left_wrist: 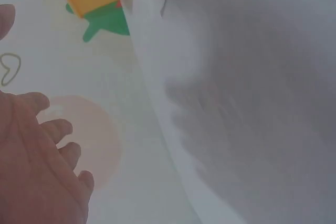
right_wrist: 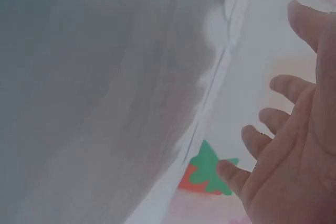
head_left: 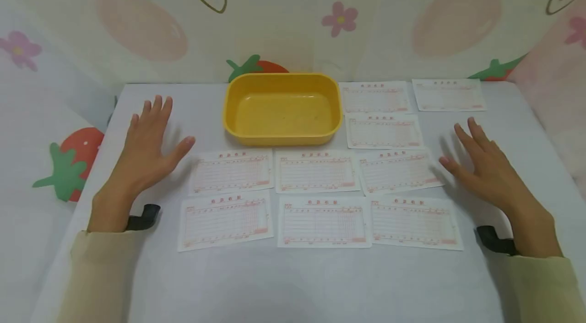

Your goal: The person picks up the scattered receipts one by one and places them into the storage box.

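My left hand hovers over the table's left side, fingers straight, thumb spread toward the paper slips, holding nothing. On the other side my right hand is held the same way, palm down, beside the slips' right ends. Several white receipt slips with red print lie flat between the hands, among them a front middle slip and a front left slip. A yellow plastic basin stands behind them, nothing inside it. Both wrist views show the left palm and right palm with fingers apart.
More slips lie right of the basin, such as a back right slip near the far edge. A white cloth covers the table. Behind it hangs a curtain printed with strawberries, flowers and hearts. Black bands circle the wrists.
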The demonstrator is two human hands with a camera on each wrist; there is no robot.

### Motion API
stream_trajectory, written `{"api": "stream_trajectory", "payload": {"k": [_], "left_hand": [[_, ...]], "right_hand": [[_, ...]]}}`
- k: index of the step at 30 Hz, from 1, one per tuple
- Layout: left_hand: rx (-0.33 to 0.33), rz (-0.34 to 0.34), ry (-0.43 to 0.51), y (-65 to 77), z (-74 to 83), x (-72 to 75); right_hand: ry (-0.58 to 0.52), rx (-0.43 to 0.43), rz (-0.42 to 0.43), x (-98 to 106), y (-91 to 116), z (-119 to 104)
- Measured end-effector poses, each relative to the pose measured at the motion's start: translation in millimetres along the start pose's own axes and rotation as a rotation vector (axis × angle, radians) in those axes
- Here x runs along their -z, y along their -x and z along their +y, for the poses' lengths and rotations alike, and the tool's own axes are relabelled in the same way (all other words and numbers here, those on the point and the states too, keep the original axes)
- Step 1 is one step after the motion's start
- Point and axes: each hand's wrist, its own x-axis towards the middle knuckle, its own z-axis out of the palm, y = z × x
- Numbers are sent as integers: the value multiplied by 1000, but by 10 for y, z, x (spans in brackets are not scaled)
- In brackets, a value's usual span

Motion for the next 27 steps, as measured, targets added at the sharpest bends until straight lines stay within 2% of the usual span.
{"api": "stream_trajectory", "payload": {"k": [4, 12, 20, 27], "left_hand": [[-31, -13, 35, -124, 95, -47], [-51, -102, 69, -290, 296, -53], [-147, -103, 87, -589, 533, -116], [-150, -153, 102, -698, 555, -246]], "right_hand": [[-27, -9, -12, -16, 69, -93], [-62, 25, -30, -111, 305, -249], [-53, 79, -19, -149, 551, -318], [-34, 81, 1, -296, 759, -432]]}}
